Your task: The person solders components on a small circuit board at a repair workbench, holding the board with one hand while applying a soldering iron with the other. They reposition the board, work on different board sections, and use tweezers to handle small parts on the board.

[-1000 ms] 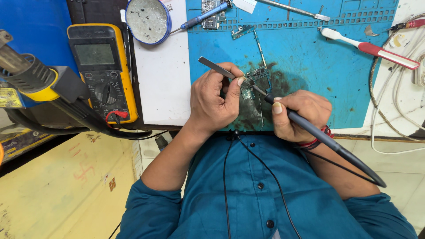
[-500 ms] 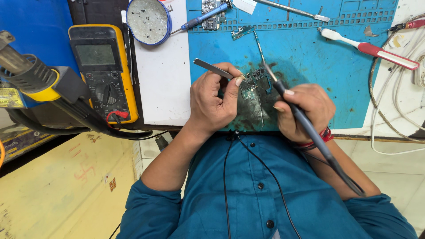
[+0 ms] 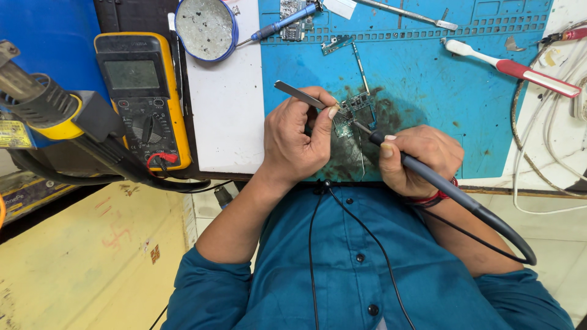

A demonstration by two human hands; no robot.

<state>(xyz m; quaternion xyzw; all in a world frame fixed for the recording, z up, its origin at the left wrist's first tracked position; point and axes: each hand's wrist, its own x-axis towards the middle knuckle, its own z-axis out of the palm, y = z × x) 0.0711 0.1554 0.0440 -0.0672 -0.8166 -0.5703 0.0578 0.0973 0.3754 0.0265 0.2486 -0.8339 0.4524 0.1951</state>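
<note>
A person in a teal shirt bends over a blue work mat (image 3: 428,91), both bare hands meeting at a small green circuit board (image 3: 356,110) that lies on a dark, scorched patch near the mat's near edge. The left hand (image 3: 299,137) is curled, thumb and forefinger pinching a pair of metal tweezers (image 3: 299,95) whose shaft slants away to the far left and whose tips come down at the board's left edge. The right hand (image 3: 419,159) is wrapped in a pen grip around the grey handle of a soldering iron (image 3: 428,174), its thin tip resting on the board just beside the tweezers; the iron's dark cord loops off to the right past a red thread on the wrist.

At the far edge of the mat lie a blue-handled screwdriver (image 3: 282,23), a second small board and a flat metal pry tool (image 3: 408,13). A red-and-white toothbrush (image 3: 512,67) lies at the far right, near a tangle of white cables (image 3: 550,146). Left of the mat sit a white pad (image 3: 225,116), a round blue-rimmed tin (image 3: 205,27) of grey residue and a yellow multimeter (image 3: 142,98). A hot-air tool (image 3: 49,107) with a yellow collar juts in from the far left.
</note>
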